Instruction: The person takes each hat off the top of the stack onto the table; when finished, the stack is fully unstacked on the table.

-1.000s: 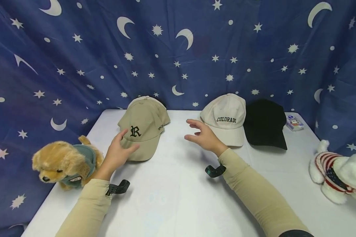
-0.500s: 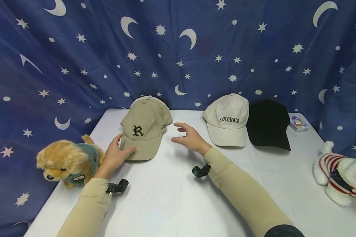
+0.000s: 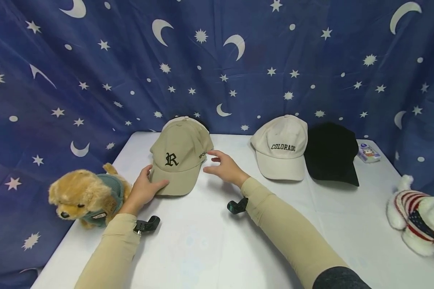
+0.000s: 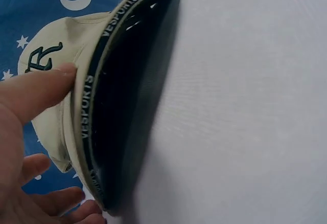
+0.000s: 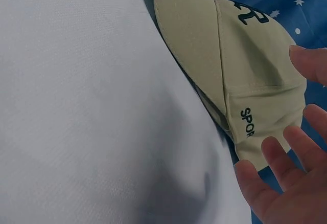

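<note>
A khaki baseball cap (image 3: 181, 146) with a dark "R" faces forward at the back left of the white table, another paler cap (image 3: 185, 118) showing behind its crown. My left hand (image 3: 144, 191) is at the left side of its brim. In the left wrist view the thumb (image 4: 43, 88) lies over the brim and the fingers spread past its edge; contact is hard to tell. On the cap's right my right hand (image 3: 226, 168) is held with fingers apart, near the side lettering. The right wrist view shows those fingers (image 5: 278, 160) in front of the crown, holding nothing.
To the right stand a cream "COLORADO" cap (image 3: 282, 148) and a black cap (image 3: 330, 154), with a small box (image 3: 369, 153) beside them. A plush dog (image 3: 83, 198) sits near my left forearm; a white plush toy (image 3: 416, 216) is at far right. A starry curtain (image 3: 217, 64) hangs behind.
My right hand has moved left, from in front of the cream cap to the khaki cap's right side. The left hand has lowered slightly at the brim. The view has shifted a little.
</note>
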`<state>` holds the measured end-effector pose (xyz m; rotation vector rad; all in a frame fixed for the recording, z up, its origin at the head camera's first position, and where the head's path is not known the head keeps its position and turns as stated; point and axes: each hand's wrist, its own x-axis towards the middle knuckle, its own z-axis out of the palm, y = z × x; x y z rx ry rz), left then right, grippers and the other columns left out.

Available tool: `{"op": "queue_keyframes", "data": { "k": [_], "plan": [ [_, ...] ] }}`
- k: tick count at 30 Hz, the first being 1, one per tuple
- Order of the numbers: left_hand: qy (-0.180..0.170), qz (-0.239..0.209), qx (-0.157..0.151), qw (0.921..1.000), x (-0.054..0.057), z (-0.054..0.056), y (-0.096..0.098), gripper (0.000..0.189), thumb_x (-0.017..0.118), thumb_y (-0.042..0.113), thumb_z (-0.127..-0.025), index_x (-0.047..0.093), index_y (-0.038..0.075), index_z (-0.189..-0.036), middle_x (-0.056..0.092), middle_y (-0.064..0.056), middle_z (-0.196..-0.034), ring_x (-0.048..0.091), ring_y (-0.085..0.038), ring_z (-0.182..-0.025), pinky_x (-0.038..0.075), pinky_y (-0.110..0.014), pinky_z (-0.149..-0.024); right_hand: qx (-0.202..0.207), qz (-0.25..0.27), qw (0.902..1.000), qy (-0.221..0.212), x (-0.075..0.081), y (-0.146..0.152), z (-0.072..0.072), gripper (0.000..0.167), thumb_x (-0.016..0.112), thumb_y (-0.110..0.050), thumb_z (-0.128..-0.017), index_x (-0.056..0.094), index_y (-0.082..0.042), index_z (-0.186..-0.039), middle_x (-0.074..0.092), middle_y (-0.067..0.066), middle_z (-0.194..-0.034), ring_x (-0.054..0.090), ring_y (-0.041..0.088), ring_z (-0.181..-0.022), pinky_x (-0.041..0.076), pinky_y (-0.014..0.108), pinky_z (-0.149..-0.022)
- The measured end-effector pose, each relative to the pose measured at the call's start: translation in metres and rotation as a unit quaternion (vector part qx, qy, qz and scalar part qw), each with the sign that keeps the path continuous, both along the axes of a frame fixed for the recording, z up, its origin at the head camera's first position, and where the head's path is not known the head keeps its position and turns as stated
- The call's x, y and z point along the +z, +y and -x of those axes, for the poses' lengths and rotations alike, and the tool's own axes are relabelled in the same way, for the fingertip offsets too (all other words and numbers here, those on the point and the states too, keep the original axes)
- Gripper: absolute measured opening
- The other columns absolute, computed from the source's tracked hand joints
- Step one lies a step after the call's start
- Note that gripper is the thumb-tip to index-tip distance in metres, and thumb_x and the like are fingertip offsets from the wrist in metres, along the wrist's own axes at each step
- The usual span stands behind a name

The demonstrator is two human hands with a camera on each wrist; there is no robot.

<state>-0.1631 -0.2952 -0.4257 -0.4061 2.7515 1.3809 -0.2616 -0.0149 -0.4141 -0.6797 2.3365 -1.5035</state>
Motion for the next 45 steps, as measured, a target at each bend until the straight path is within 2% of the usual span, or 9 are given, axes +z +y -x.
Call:
{"op": "queue_keyframes", "data": {
  "k": [6, 13, 23, 31, 41, 45],
  "plan": [
    [-0.007, -0.016, -0.002, 0.9998, 0.002, 0.000, -0.001, 0.097, 0.073, 0.030, -0.092, 0.009, -0.001, -0.158, 0.018, -0.033, -0.158, 0.019, -0.046, -0.145, 0.019, -0.054, -0.117, 0.002, -0.001, 1.0000, -0.001, -0.004, -0.006, 0.003, 0.067, 0.074, -0.018, -0.091, 0.045, -0.006, -0.150, 0.042, 0.008, -0.154, 0.045, 0.029, -0.136, 0.043, 0.043, -0.105],
    [-0.011, -0.035, -0.004, 0.9993, -0.003, -0.001, -0.004, 0.098, 0.074, 0.028, -0.092, 0.008, 0.000, -0.159, 0.015, -0.030, -0.160, 0.017, -0.043, -0.147, 0.018, -0.053, -0.118, 0.007, -0.004, 1.0000, 0.003, -0.005, -0.014, 0.009, 0.067, 0.073, -0.016, -0.091, 0.044, -0.007, -0.150, 0.041, 0.009, -0.154, 0.040, 0.031, -0.139, 0.040, 0.044, -0.108],
    [-0.001, -0.055, -0.008, 0.9984, -0.009, -0.002, -0.006, 0.101, 0.074, 0.026, -0.092, 0.003, 0.003, -0.160, 0.009, -0.028, -0.162, 0.012, -0.042, -0.148, 0.013, -0.052, -0.119, 0.031, 0.000, 0.9993, 0.019, 0.006, -0.028, 0.019, 0.073, 0.074, -0.017, -0.091, 0.038, -0.009, -0.153, 0.037, 0.007, -0.157, 0.035, 0.031, -0.143, 0.032, 0.044, -0.114],
    [0.003, -0.053, -0.014, 0.9985, -0.011, -0.002, -0.005, 0.100, 0.074, 0.023, -0.093, 0.002, 0.004, -0.160, 0.008, -0.026, -0.163, 0.010, -0.041, -0.149, 0.012, -0.051, -0.119, 0.042, 0.012, 0.9990, 0.009, 0.015, -0.039, 0.027, 0.078, 0.074, -0.017, -0.090, 0.032, -0.011, -0.156, 0.032, 0.008, -0.160, 0.028, 0.030, -0.146, 0.028, 0.043, -0.116],
    [0.016, -0.067, -0.012, 0.9975, -0.013, -0.003, -0.004, 0.098, 0.074, 0.016, -0.092, 0.004, 0.002, -0.159, 0.010, -0.027, -0.162, 0.010, -0.041, -0.149, 0.012, -0.051, -0.120, 0.051, 0.034, 0.9980, 0.018, 0.022, -0.044, 0.031, 0.060, 0.075, -0.012, -0.088, 0.047, -0.007, -0.141, 0.041, 0.009, -0.150, 0.028, 0.022, -0.144, 0.023, 0.042, -0.117],
    [0.025, -0.073, -0.013, 0.9969, -0.015, -0.002, -0.005, 0.097, 0.074, 0.014, -0.092, 0.005, 0.001, -0.159, 0.010, -0.027, -0.162, 0.011, -0.040, -0.149, 0.013, -0.050, -0.120, 0.048, 0.046, 0.9975, 0.022, 0.025, -0.045, 0.032, 0.049, 0.075, -0.010, -0.087, 0.049, -0.003, -0.128, 0.048, 0.011, -0.138, 0.034, 0.023, -0.138, 0.026, 0.039, -0.114]
  ]
}}
